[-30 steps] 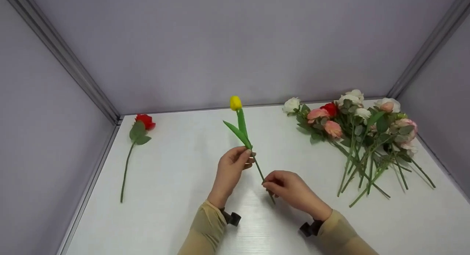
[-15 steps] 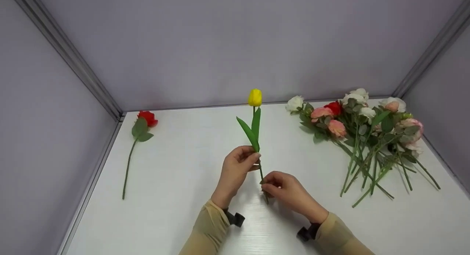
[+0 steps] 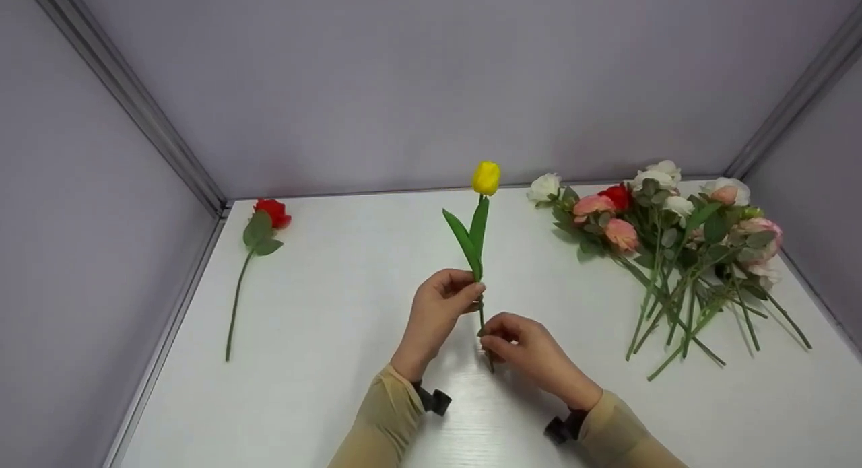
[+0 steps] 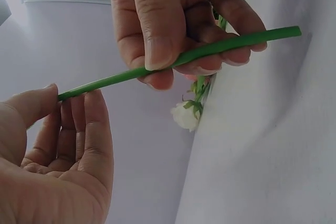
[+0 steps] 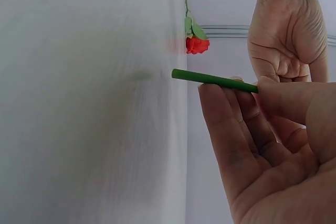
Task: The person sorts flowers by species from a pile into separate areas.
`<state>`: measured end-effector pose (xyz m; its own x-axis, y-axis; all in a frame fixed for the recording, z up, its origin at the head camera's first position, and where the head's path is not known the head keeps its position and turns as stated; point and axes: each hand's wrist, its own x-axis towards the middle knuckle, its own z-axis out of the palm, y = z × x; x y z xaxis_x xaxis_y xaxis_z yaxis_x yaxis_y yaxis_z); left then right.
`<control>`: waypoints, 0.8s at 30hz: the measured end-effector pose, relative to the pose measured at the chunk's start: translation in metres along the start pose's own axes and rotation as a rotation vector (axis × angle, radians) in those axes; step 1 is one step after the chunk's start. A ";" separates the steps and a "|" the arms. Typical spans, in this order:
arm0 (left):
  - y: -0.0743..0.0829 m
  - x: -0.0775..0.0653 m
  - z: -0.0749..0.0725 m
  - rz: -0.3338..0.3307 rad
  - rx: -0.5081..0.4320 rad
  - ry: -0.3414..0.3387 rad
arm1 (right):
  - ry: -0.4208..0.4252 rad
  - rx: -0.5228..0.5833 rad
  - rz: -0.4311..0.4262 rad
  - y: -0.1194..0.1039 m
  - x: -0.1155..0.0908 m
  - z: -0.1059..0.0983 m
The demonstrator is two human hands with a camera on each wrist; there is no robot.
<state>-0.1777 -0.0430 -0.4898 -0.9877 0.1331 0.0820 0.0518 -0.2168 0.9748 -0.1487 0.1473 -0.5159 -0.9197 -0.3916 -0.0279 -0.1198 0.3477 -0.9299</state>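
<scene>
A yellow tulip (image 3: pixel 485 178) with two long green leaves stands nearly upright between my hands, above the white table. My left hand (image 3: pixel 438 313) pinches its stem just below the leaves, thumb against fingers. Lower down, my right hand (image 3: pixel 532 350) pinches the same stem near its cut end. In the left wrist view the green stem (image 4: pixel 231 43) runs slantwise through both hands' fingertips. The right wrist view shows the stem's bare end (image 5: pixel 184 74) poking out past my right fingers, apart from the table surface.
A red rose (image 3: pixel 271 213) lies on the white table (image 3: pixel 323 286) at the left, its stem toward me. At the right is a loose pile of roses and peonies (image 3: pixel 623 234) in white, pink and red, stems crossing. Grey walls (image 3: pixel 438 84) enclose the table's back and sides.
The tulip has swung from a leftward lean to nearly upright, its bloom moving right. My left hand has shifted slightly right; both hands keep their pinch on the stem.
</scene>
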 end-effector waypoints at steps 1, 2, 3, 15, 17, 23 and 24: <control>-0.001 -0.001 0.000 -0.002 0.004 0.002 | -0.003 -0.005 0.001 0.001 0.000 0.001; -0.001 -0.001 0.000 -0.005 0.009 0.006 | -0.007 -0.009 0.001 0.001 0.000 0.001; -0.002 -0.002 0.000 -0.005 0.012 0.009 | -0.011 -0.014 0.001 0.002 0.000 0.002; 0.006 0.011 -0.063 -0.100 0.272 0.099 | -0.001 -0.229 -0.044 -0.007 0.001 0.000; 0.012 0.017 -0.091 -0.150 0.365 0.133 | 0.011 -0.350 -0.107 -0.011 0.004 -0.002; 0.026 0.030 -0.174 -0.352 0.628 0.250 | -0.066 -0.730 -0.301 -0.027 0.023 0.001; 0.026 0.032 -0.185 -0.381 0.665 0.264 | -0.088 -0.770 -0.316 -0.030 0.027 0.004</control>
<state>-0.2348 -0.2229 -0.5001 -0.9531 -0.1688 -0.2512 -0.3004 0.4285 0.8521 -0.1683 0.1232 -0.4903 -0.7712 -0.6222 0.1344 -0.6185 0.6825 -0.3894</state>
